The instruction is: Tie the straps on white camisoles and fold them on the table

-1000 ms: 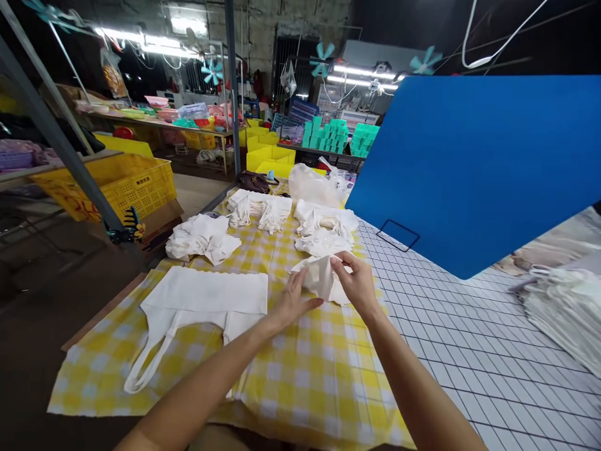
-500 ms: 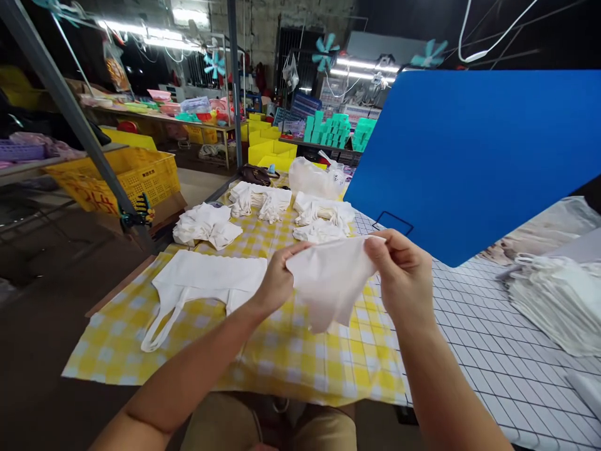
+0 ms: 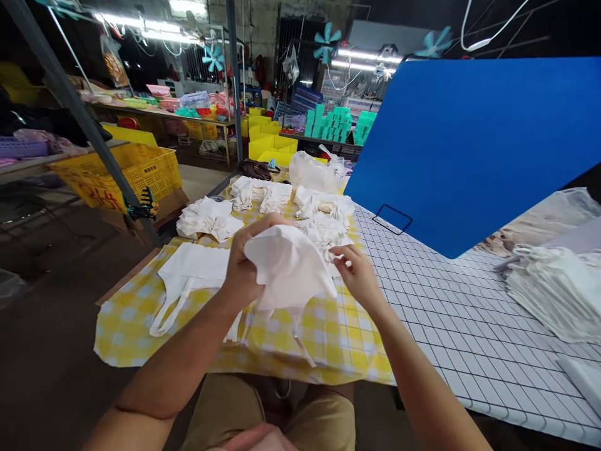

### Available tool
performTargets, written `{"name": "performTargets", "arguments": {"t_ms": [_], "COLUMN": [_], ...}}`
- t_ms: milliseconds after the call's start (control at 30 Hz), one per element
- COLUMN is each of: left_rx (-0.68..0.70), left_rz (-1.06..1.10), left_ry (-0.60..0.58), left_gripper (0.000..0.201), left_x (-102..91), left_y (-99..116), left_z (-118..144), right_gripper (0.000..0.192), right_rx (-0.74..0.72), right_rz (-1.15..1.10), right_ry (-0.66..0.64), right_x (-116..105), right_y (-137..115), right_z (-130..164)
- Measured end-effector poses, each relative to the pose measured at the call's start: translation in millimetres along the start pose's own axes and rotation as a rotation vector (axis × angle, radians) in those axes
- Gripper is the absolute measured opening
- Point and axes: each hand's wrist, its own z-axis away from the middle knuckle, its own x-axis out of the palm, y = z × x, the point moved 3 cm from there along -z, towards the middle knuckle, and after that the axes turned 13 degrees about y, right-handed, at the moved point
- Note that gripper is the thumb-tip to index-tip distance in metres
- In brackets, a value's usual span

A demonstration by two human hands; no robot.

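In my left hand (image 3: 244, 257) is a thin white garment (image 3: 291, 269), gripped at its left edge. Its upper edge bows up in a curve, and a narrow strip dangles below it over the cloth. My right hand (image 3: 357, 272) is just beyond the garment's right side, thumb and fingers slightly apart, with nothing visible between them. A white strappy top (image 3: 195, 269) lies flat on the yellow checked cloth (image 3: 126, 329), partly hidden behind my left hand and forearm. Just behind the held garment is a crumpled heap of white garments (image 3: 323, 228).
Bundled white garments (image 3: 260, 191) and a loose white heap (image 3: 209, 216) sit farther back, before a clear plastic bag (image 3: 314, 172). A large blue board (image 3: 469, 144) rises at right, near a white stack (image 3: 554, 288). A yellow crate (image 3: 154, 175) stands left, beside a metal post (image 3: 89, 125).
My right hand has come off the garment's right end and moved down and left. My left hand has shifted left and up, turning the garment so that it bows and hangs lower.
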Motion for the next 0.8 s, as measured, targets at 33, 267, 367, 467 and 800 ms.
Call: {"name": "performTargets", "arguments": {"t_ms": [33, 267, 367, 467, 800], "left_rx": [0.002, -0.046, -0.080, -0.142, -0.233], "left_rz": [-0.017, -0.141, -0.187, -0.229, -0.344], "left_ry": [0.016, -0.060, -0.157, -0.248, -0.509], "left_gripper": [0.009, 0.016, 0.016, 0.012, 0.027], "left_x": [-5.5, -16.8, -7.3, 2.4, 37.8], "left_y": [3.6, 9.0, 6.9, -2.3, -112.2], "left_z": [-0.1, -1.1, -4.4, -7.5, -11.3], "right_gripper": [0.025, 0.039, 0.043, 0.051, 0.036], "right_rx": [0.004, 0.117, 0.233, 0.276, 0.617], "right_rz": [0.088, -0.276, -0.587, -0.737, -0.337], "right_ry": [-0.045, -0.491, -0.601, -0.603, -0.206], "right_x": [11.5, 65.7, 64.7, 50.8, -16.5], "right_y": [10.8, -4.8, -33.1, -44.5, 18.5], "right_z": [2.0, 30.5, 44.5, 52.0, 45.5]}}
